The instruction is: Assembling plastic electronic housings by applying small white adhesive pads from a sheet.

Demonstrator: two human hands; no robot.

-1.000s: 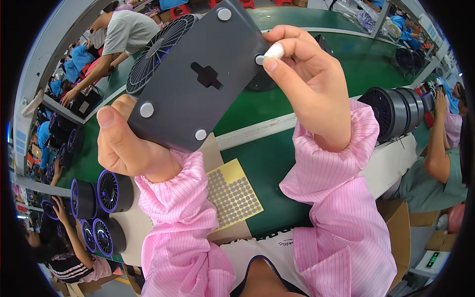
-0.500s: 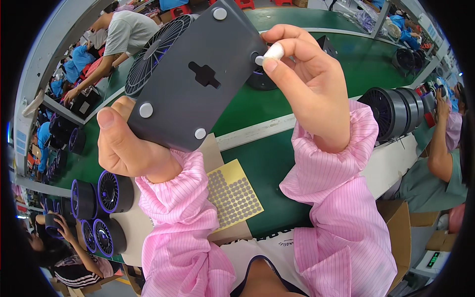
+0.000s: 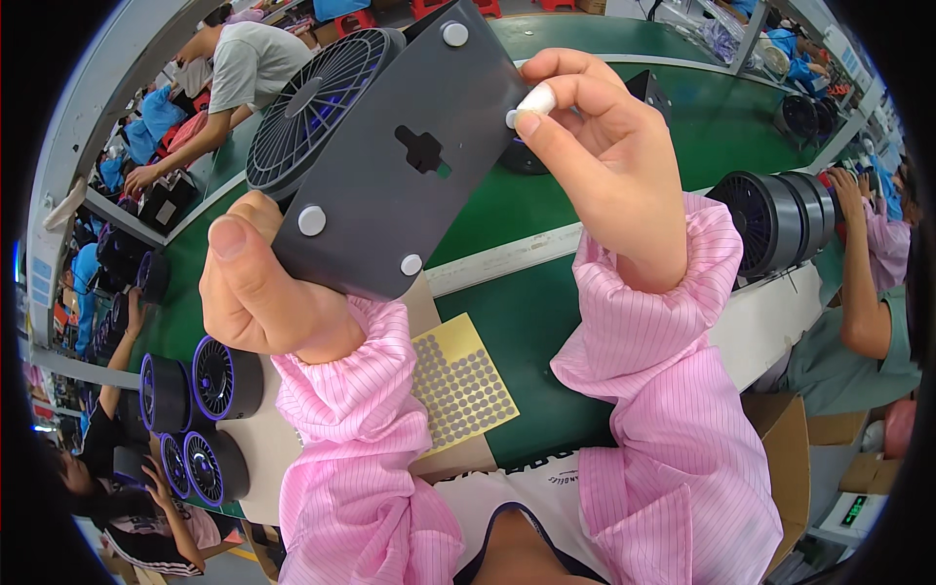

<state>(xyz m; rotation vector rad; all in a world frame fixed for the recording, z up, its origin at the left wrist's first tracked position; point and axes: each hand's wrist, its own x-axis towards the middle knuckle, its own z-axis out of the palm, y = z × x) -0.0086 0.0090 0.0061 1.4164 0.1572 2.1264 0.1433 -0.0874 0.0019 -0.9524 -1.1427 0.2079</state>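
Observation:
My left hand (image 3: 258, 292) grips a dark grey fan unit (image 3: 390, 156) from below, holding it up with its flat base facing me. Three round white foot pads show on the base, around a cross-shaped cut-out. Behind the base I see the round grille of the fan. My right hand (image 3: 604, 166) pinches a small white pad (image 3: 535, 99) between thumb and forefinger and presses it against the base's right corner. Both forearms wear pink striped sleeves.
A yellow sheet of small round pads (image 3: 463, 385) lies on a cardboard box below my hands. A green conveyor belt (image 3: 526, 312) runs across. Purple-rimmed dark fans (image 3: 195, 390) stand at left, more fans (image 3: 780, 219) at right. Other people work along both sides.
The fan unit and both hands have risen slightly in view. My right fingers stay pressed on the same corner of the base with the white pad.

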